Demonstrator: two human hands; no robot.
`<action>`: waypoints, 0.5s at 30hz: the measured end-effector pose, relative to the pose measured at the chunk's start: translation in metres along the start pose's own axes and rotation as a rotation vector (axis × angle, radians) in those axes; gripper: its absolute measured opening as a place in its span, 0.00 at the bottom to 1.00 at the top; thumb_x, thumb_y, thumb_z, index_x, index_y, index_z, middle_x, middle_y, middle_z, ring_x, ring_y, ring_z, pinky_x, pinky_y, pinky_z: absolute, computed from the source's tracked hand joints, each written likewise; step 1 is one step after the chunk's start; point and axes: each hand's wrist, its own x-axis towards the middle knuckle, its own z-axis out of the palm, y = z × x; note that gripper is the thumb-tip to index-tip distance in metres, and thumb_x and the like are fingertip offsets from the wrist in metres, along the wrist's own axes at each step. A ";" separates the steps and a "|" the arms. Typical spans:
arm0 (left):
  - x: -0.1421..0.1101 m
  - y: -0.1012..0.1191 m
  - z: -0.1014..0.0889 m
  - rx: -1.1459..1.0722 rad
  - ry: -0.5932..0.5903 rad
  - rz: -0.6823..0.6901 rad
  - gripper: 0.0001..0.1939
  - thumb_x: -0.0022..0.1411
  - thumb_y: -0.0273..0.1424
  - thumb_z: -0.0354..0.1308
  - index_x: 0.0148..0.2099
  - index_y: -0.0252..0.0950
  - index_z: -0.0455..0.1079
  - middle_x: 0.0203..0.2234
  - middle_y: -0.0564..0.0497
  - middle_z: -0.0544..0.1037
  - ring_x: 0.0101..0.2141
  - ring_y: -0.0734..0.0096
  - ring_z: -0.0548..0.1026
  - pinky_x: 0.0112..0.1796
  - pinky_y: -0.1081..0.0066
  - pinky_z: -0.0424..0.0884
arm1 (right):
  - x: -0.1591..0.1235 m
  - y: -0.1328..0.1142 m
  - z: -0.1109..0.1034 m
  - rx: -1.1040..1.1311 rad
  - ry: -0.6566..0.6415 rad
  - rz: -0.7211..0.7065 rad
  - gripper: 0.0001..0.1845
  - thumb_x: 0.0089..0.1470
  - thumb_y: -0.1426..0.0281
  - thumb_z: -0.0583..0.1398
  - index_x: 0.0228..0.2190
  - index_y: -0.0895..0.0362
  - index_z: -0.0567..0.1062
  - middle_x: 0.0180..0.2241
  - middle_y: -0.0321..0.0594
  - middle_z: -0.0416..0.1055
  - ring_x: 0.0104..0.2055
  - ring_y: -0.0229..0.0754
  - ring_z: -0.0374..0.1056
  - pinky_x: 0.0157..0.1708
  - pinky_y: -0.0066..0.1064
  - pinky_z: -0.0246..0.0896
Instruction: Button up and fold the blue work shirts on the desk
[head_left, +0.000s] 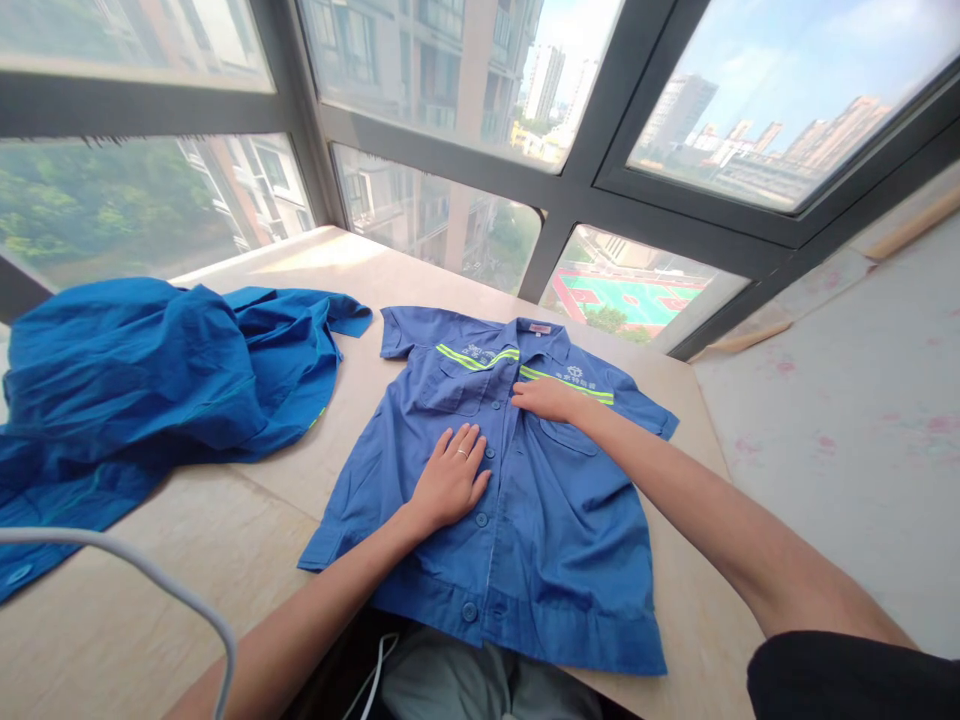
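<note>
A blue short-sleeved work shirt [570, 540] lies front side up before me, its collar toward the window and its hem at the near edge. Yellow-green stripes and white printing cross the chest. The button front is undone, with several buttons showing along one edge. My left hand [452, 475], a ring on one finger, rests flat with fingers stretched on the shirt beside the buttons. Higher up, my right hand [546, 398] pinches the edge of the front placket just below the chest stripe.
Another blue garment [172, 380] lies crumpled at the left on the pale ledge [277, 500]. A white cable [150, 565] arcs across the lower left. Framed windows [442, 215] stand behind, and a flowered wall [840, 450] bounds the right side.
</note>
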 end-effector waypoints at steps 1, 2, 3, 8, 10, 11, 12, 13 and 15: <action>0.000 0.000 0.000 0.000 0.000 0.000 0.28 0.71 0.40 0.45 0.66 0.29 0.62 0.66 0.39 0.59 0.66 0.53 0.55 0.65 0.52 0.51 | -0.001 0.005 -0.001 0.005 0.001 0.024 0.14 0.64 0.77 0.51 0.43 0.57 0.75 0.45 0.48 0.70 0.44 0.44 0.71 0.38 0.31 0.62; 0.000 0.001 0.000 0.000 0.000 0.000 0.28 0.71 0.40 0.45 0.66 0.29 0.62 0.66 0.39 0.59 0.66 0.52 0.55 0.65 0.52 0.51 | -0.002 0.009 -0.001 0.012 0.002 0.049 0.14 0.64 0.77 0.51 0.43 0.57 0.75 0.45 0.48 0.70 0.45 0.45 0.70 0.38 0.31 0.62; 0.001 0.001 0.001 -0.001 0.002 0.000 0.28 0.71 0.40 0.45 0.66 0.29 0.62 0.66 0.39 0.59 0.66 0.52 0.55 0.65 0.52 0.51 | -0.002 0.012 -0.001 0.020 0.001 0.072 0.14 0.63 0.77 0.51 0.43 0.57 0.75 0.45 0.48 0.70 0.46 0.45 0.70 0.39 0.31 0.63; 0.001 0.000 0.002 -0.003 0.016 0.005 0.28 0.71 0.40 0.46 0.66 0.28 0.62 0.66 0.38 0.59 0.66 0.52 0.55 0.65 0.51 0.50 | -0.004 0.011 0.008 0.063 -0.005 0.105 0.16 0.62 0.77 0.51 0.47 0.57 0.74 0.49 0.48 0.69 0.48 0.46 0.70 0.41 0.33 0.64; 0.001 0.000 0.002 -0.006 0.018 0.008 0.28 0.71 0.40 0.46 0.66 0.28 0.62 0.66 0.38 0.59 0.66 0.52 0.55 0.65 0.51 0.50 | -0.003 0.003 0.011 0.103 0.006 0.080 0.19 0.60 0.78 0.52 0.51 0.56 0.73 0.52 0.49 0.68 0.48 0.46 0.70 0.42 0.34 0.64; 0.001 0.000 0.002 -0.008 0.018 0.009 0.28 0.71 0.40 0.46 0.66 0.28 0.62 0.66 0.38 0.59 0.66 0.52 0.55 0.65 0.51 0.50 | -0.003 -0.002 0.012 0.130 0.014 0.065 0.21 0.59 0.78 0.53 0.52 0.56 0.73 0.54 0.49 0.68 0.48 0.47 0.70 0.43 0.35 0.64; 0.001 0.000 0.002 -0.009 0.018 0.009 0.28 0.71 0.40 0.46 0.66 0.28 0.62 0.66 0.38 0.59 0.66 0.52 0.55 0.65 0.51 0.49 | -0.003 -0.006 0.012 0.159 0.020 0.054 0.22 0.58 0.78 0.53 0.52 0.56 0.73 0.55 0.49 0.67 0.48 0.47 0.71 0.43 0.36 0.65; 0.001 0.000 0.002 -0.011 0.017 0.007 0.28 0.71 0.40 0.46 0.65 0.28 0.62 0.66 0.38 0.59 0.66 0.52 0.55 0.65 0.52 0.49 | -0.003 -0.011 0.012 0.189 0.027 0.051 0.23 0.57 0.78 0.53 0.53 0.56 0.73 0.55 0.49 0.67 0.47 0.48 0.71 0.44 0.37 0.65; 0.000 0.000 0.002 -0.014 0.019 0.003 0.28 0.71 0.40 0.46 0.65 0.28 0.62 0.66 0.37 0.59 0.66 0.52 0.55 0.65 0.52 0.50 | -0.001 -0.017 0.008 0.293 0.056 0.118 0.22 0.57 0.77 0.54 0.52 0.55 0.74 0.56 0.48 0.67 0.49 0.50 0.71 0.47 0.39 0.64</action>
